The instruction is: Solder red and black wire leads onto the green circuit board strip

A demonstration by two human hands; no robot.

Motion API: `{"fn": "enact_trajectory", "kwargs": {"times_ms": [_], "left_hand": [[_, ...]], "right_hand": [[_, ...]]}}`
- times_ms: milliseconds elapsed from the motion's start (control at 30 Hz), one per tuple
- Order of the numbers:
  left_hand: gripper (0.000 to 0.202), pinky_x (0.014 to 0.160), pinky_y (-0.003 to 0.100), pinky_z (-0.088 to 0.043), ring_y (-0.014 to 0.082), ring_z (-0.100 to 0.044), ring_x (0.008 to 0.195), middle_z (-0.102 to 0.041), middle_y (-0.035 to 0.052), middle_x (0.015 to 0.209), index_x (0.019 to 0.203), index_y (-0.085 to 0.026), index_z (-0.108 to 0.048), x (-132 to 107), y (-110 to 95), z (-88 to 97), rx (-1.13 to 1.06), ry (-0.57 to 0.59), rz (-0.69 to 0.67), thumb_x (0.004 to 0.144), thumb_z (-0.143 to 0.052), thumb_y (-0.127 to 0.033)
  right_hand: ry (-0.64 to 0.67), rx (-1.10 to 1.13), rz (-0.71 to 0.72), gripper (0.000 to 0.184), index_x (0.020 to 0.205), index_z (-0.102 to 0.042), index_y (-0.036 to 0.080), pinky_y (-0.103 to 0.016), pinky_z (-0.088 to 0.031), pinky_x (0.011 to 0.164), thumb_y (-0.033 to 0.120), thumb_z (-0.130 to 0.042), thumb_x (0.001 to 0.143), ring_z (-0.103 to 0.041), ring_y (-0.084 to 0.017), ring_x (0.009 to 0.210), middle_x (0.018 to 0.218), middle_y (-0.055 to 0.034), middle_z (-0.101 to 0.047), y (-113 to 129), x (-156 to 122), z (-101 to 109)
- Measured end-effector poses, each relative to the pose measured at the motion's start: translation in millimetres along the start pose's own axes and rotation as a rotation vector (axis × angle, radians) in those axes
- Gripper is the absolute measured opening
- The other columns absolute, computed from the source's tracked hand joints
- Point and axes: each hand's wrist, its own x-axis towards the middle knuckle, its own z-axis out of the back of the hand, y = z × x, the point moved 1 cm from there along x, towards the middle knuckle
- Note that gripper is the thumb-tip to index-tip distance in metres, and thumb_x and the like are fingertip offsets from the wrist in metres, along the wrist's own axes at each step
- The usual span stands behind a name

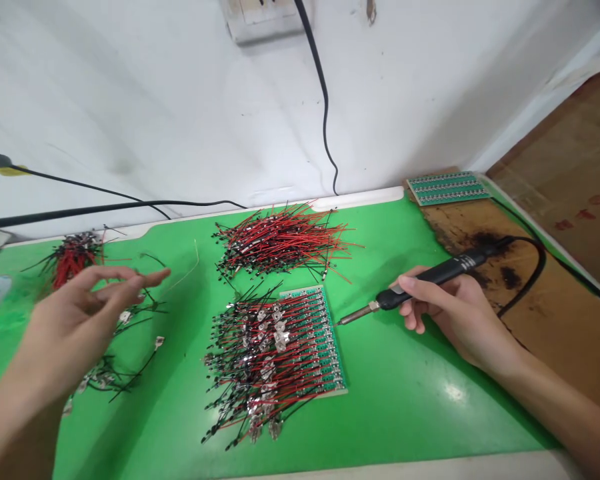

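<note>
Green rectangular circuit board [326, 337] lies centrally on the green-topped table [405, 413]. Left hand [85, 317]: fingertips nearly together, contents indistinct. Right hand [455, 313]: closed round a black pen-shaped soldering iron [437, 275]. Slippage of its metal tip [353, 317], just beside the board's edge, might scorch thin red wires [295, 362] or bridge closely spaced silvery pads [335, 357].

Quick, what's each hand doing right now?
Left hand: fingertips look pinched together; whether they hold anything cannot be told.
Right hand: closed around a soldering iron.

Green tabletop [395, 413], wire pile [285, 241], circuit board [325, 340]
</note>
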Motion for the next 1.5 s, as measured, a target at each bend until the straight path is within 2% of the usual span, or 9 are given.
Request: {"fn": "enact_trajectory", "kwargs": {"times_ms": [67, 200, 433, 600, 733, 900, 1133, 1267, 1500], "left_hand": [[0.046, 0.066, 0.03, -0.06, 0.0232, -0.075, 0.082, -0.083, 0.0037, 0.09, 0.091, -0.022, -0.082, -5.7, -0.2, 0.5, 0.02, 0.028, 0.117, 0.074, -0.096, -0.062], [0.04, 0.065, 0.026, -0.053, 0.0193, -0.071, 0.084, -0.083, 0.0023, 0.099, 0.098, -0.022, -0.083, -11.4, 1.4, -2.4, -0.033, -0.209, 0.206, 0.081, -0.093, -0.057], [0.021, 0.077, 0.03, -0.056, 0.0221, -0.075, 0.098, -0.081, 0.0017, 0.098, 0.092, -0.021, -0.07, -17.4, -15.7, -15.5, -0.185, -0.322, 0.07, 0.092, -0.082, -0.039], [0.018, 0.07, 0.028, -0.055, 0.0152, -0.068, 0.08, -0.075, 0.0, 0.092, 0.103, -0.025, -0.075, -38.1, -56.8, -38.2, -0.134, -0.167, -0.111, 0.093, -0.083, -0.038], [0.005, 0.08, 0.024, -0.057, 0.011, -0.071, 0.091, -0.073, -0.0021, 0.102, 0.109, -0.028, -0.071, -53.6, -92.1, -64.5, 0.027, 0.078, -0.509, 0.107, -0.066, -0.028], [0.024, 0.085, 0.022, -0.061, 0.009, -0.075, 0.098, -0.077, -0.0024, 0.112, 0.121, -0.027, -0.071, -64.5, -108.6, -93.4, 0.041, 0.167, -0.753, 0.106, -0.064, -0.01], [0.04, 0.08, 0.031, -0.065, 0.0131, -0.077, 0.085, -0.084, 0.0012, 0.11, 0.138, -0.024, -0.066, -77.0, -101.8, -119.6, -0.025, 0.096, -0.767, 0.102, -0.071, -0.007], [0.044, 0.081, 0.031, -0.066, 0.0141, -0.078, 0.089, -0.084, 0.0002, 0.107, 0.141, -0.024, -0.064, -81.6, -100.8, -121.0, -0.021, 0.105, -0.749, 0.101, -0.072, -0.007], [0.033, 0.074, 0.032, -0.061, 0.0124, -0.071, 0.072, -0.078, -0.0035, 0.089, 0.132, -0.022, -0.065, -88.1, -104.4, -123.3, 0.023, 0.147, -0.741, 0.103, -0.067, -0.008]], "right_hand": [[-0.001, -0.007, 0.0, 0.044, 0.075, -0.083, 0.019, -0.021, -0.054, 0.042, 0.06, -0.1, 0.076, -0.066, -0.014, 0.047, 0.061, -0.004, -0.072, -0.4, 0.4, 0.2], [-0.008, -0.015, 0.002, 0.045, 0.077, -0.084, 0.018, -0.021, -0.054, 0.042, 0.06, -0.1, 0.076, -0.066, -0.014, 0.047, 0.061, -0.0041, -0.073, -1.0, 0.4, 0.7], [-0.01, -0.016, -0.002, 0.046, 0.076, -0.083, 0.018, -0.023, -0.054, 0.041, 0.06, -0.101, 0.074, -0.065, -0.015, 0.047, 0.06, -0.0041, -0.072, -1.2, 1.2, -0.4], [-0.01, -0.007, 0.004, 0.045, 0.075, -0.083, 0.019, -0.022, -0.054, 0.041, 0.06, -0.101, 0.074, -0.065, -0.015, 0.046, 0.06, -0.0037, -0.072, 0.4, -0.7, -0.2], [0.001, -0.002, 0.012, 0.044, 0.074, -0.082, 0.019, -0.023, -0.054, 0.041, 0.059, -0.101, 0.074, -0.065, -0.015, 0.045, 0.059, -0.0035, -0.072, 1.0, -1.0, -0.2], [0.016, -0.003, 0.021, 0.043, 0.077, -0.082, 0.019, -0.023, -0.055, 0.042, 0.059, -0.099, 0.078, -0.066, -0.015, 0.046, 0.06, -0.0035, -0.073, -0.6, 0.5, 0.0], [0.015, -0.004, 0.009, 0.041, 0.077, -0.081, 0.019, -0.023, -0.054, 0.042, 0.057, -0.098, 0.081, -0.067, -0.015, 0.046, 0.061, -0.0035, -0.074, -1.5, 0.5, 1.0], [0.005, -0.011, -0.008, 0.042, 0.077, -0.082, 0.02, -0.024, -0.053, 0.041, 0.058, -0.098, 0.08, -0.067, -0.016, 0.046, 0.06, -0.0035, -0.073, -2.4, 0.0, 1.9], [-0.013, -0.022, -0.005, 0.042, 0.078, -0.083, 0.019, -0.022, -0.051, 0.038, 0.059, -0.099, 0.079, -0.068, -0.016, 0.046, 0.06, -0.0038, -0.073, -3.2, -0.2, 3.0]]}}
